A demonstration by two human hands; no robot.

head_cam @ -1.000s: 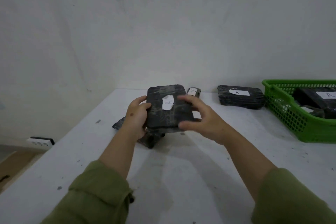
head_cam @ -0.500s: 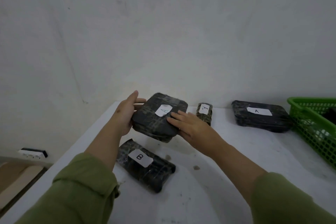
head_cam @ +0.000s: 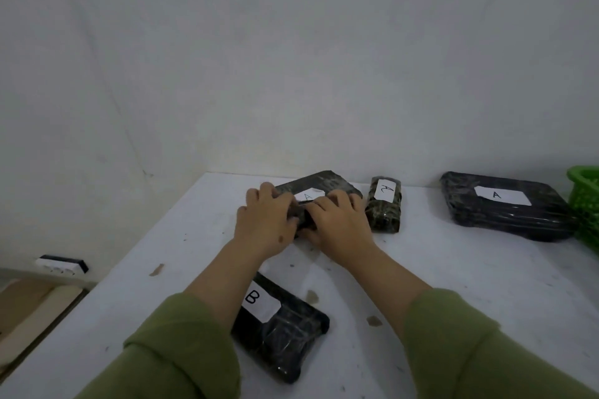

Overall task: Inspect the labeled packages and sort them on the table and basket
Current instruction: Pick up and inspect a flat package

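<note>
The A package (head_cam: 319, 188) is gripped at its near edge by both the left hand (head_cam: 264, 223) and the right hand (head_cam: 338, 227), its length running away from them.

Packages (head_cam: 505, 207): black, mottled wrap, white labels (head_cam: 502, 196) lettered black. Basket (head_cam: 585, 201): green. Tabletop (head_cam: 453, 269): white, brown-flecked. Sleeves (head_cam: 181, 353): olive green. Wall (head_cam: 291, 58): off-white.
</note>
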